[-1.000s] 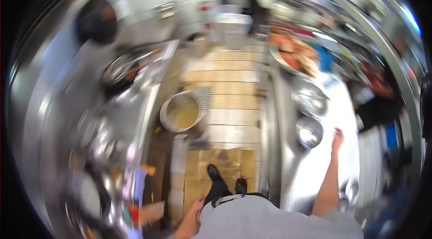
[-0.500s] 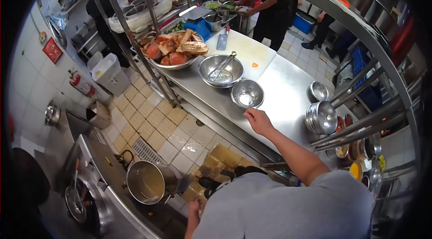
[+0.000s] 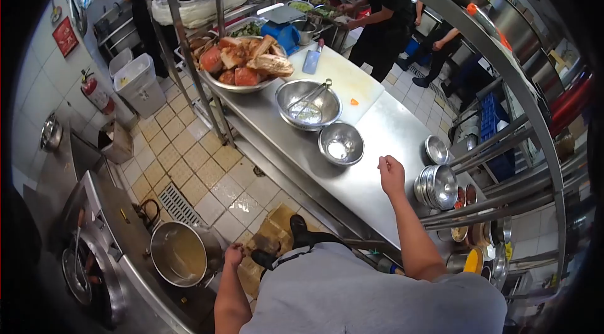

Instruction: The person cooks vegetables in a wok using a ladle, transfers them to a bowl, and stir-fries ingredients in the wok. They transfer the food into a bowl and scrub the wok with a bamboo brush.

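Note:
My right hand (image 3: 391, 173) hovers over the steel worktable (image 3: 377, 126), fingers curled, with nothing visible in it. Left of it sits a small steel bowl (image 3: 341, 144), apart from the hand. Behind that bowl, a larger steel bowl (image 3: 301, 117) holds a whisk-like wire tool (image 3: 313, 96). To the right of my hand are a single steel bowl (image 3: 436, 150) and a stack of steel bowls (image 3: 435, 187). My left hand (image 3: 234, 254) hangs low with loosely closed fingers, beside a large stockpot (image 3: 178, 254) of cloudy liquid; I see nothing in it.
A cleaver (image 3: 312, 60) and an orange scrap (image 3: 354, 102) lie on the white cutting board (image 3: 343, 76). Browned meat chunks (image 3: 236, 63) fill a big bowl. Metal shelf posts (image 3: 211, 82) rise along the table. Other people (image 3: 377, 26) stand beyond it.
My right hand has moved right, away from the small bowl's rim. My left hand has come up further into view beside the stockpot. The whole view has shifted slightly.

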`<action>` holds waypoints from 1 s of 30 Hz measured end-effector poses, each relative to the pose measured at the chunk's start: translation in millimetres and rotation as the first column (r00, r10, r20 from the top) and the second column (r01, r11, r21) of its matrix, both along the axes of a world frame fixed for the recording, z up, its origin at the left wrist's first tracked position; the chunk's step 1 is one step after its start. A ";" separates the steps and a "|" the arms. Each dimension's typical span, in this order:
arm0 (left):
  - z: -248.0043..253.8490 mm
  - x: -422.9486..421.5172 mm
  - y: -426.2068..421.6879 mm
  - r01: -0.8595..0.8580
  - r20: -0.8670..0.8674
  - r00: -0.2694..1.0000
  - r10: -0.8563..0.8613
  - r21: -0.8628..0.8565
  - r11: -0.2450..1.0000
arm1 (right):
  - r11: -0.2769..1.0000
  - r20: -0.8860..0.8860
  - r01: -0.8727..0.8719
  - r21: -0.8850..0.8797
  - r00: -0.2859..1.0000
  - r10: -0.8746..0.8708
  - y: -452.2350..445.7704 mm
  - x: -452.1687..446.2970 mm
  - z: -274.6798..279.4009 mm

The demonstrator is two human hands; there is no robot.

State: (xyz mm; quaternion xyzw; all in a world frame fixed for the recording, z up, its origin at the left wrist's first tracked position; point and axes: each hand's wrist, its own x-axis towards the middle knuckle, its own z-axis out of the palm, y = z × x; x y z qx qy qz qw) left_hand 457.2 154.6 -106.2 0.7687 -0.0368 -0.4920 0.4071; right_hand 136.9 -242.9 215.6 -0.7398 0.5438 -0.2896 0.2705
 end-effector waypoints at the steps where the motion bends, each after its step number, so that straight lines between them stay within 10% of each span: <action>1: -12.9 -5.1 7.8 0.003 0.015 1.000 -0.003 -0.006 1.000 | 1.000 0.017 0.011 -0.010 1.000 -0.011 -12.5 2.7 -7.4; 6: 28.3 -33.4 2.8 0.098 0.063 0.993 -0.098 0.016 0.995 | 0.989 0.116 -0.110 -0.095 0.986 0.121 -72.7 10.9 -49.6; 7: -17.1 -31.2 20.8 0.370 0.264 0.892 -0.368 0.043 0.928 | 0.988 -0.040 -0.134 -0.077 0.991 0.131 -82.9 13.0 -47.6; 8: -11.0 -36.1 18.8 0.049 -0.090 0.995 -0.049 0.002 0.999 | 0.989 -0.177 -0.148 0.003 0.973 0.146 -92.4 17.3 -42.2; 10: -15.4 -56.0 20.7 -0.166 -0.118 0.979 0.166 0.006 0.986 | 0.979 -0.258 -0.205 0.010 0.945 0.200 -117.7 20.9 -50.1; 14: 14.2 -80.4 -1.4 0.262 0.098 0.954 -0.283 0.182 0.948 | 0.948 -0.250 -0.304 -0.091 0.929 0.274 -171.3 31.5 -55.3; 21: 71.3 -61.7 -28.0 0.450 0.257 0.813 -0.522 0.291 0.844 | 0.967 -0.415 -0.200 0.158 0.875 0.249 -209.7 60.7 -53.6; 22: 62.5 -51.4 -29.0 0.352 0.305 0.854 -0.421 0.256 0.900 | 0.968 -0.419 -0.209 0.139 0.873 0.249 -212.8 63.7 -60.4; 23: 3.0 -36.6 -13.8 -0.059 0.006 0.998 0.059 0.057 0.997 | 0.967 -0.453 -0.224 0.120 0.854 0.255 -218.7 68.6 -67.2; 26: 15.3 -13.1 -11.5 0.063 0.258 0.966 -0.017 -0.169 0.984 | 0.944 -0.525 -0.244 0.220 0.786 0.326 -231.0 71.3 -65.1; 28: 23.0 -10.3 -15.3 -0.337 -0.094 0.941 0.325 -0.176 0.925 | 0.939 -0.500 -0.264 0.222 0.796 0.342 -228.0 76.9 -64.3; 30: 45.0 -20.0 -15.4 -0.320 -0.058 0.947 0.316 -0.091 0.943 | 0.964 -0.513 -0.234 0.129 0.816 0.267 -226.6 76.0 -69.8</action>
